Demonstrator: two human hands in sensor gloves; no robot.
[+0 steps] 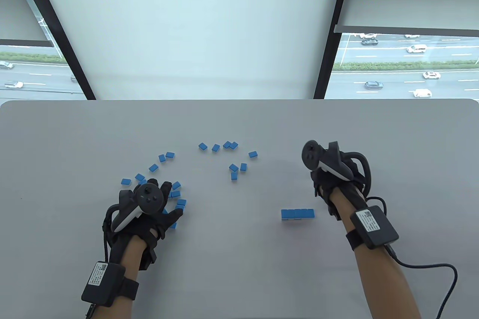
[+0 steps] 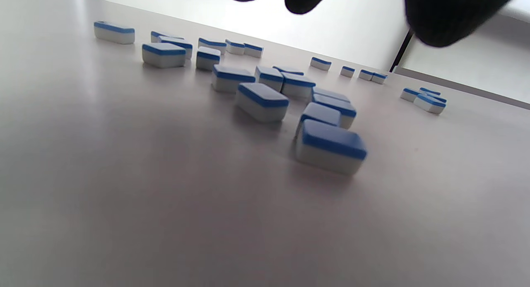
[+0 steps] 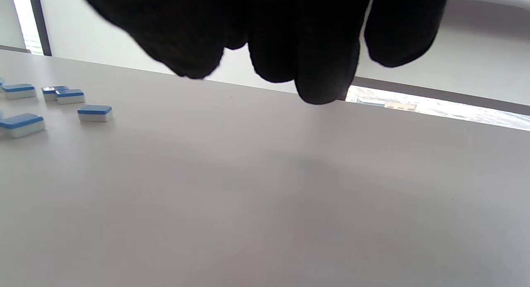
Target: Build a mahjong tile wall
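While my left hand (image 1: 144, 208) hovers with fingers spread and straight over the near end of the loose tiles (image 1: 176, 185), it grips none of them; in the left wrist view only my fingertips (image 2: 451, 13) hang at the top edge, clear of the pieces below. The started wall, a short row of tiles (image 1: 297, 214) set edge to edge with blue backs up, lies on the grey table (image 1: 239, 266), and I take it as my landmark. The loose tiles lie scattered to the left of that row and beyond it, some touching in pairs, others alone, all face down with white undersides showing in the left wrist view. The nearest stragglers (image 1: 237, 169) sit beyond the row and a little left. My right hand (image 1: 333, 180) hangs beyond the row's right end, off the surface, its fingers (image 3: 323, 55) drooping loosely and holding nothing; the table under it is bare in the right wrist view. My two hands are well apart, one on each side of the row. The tabletop is matte pale grey with rounded far corners. Behind it stands a pale blind (image 1: 202, 27) between dark window frames (image 1: 329, 57), and through the glass on either side a road with cars (image 1: 417, 48) shows.
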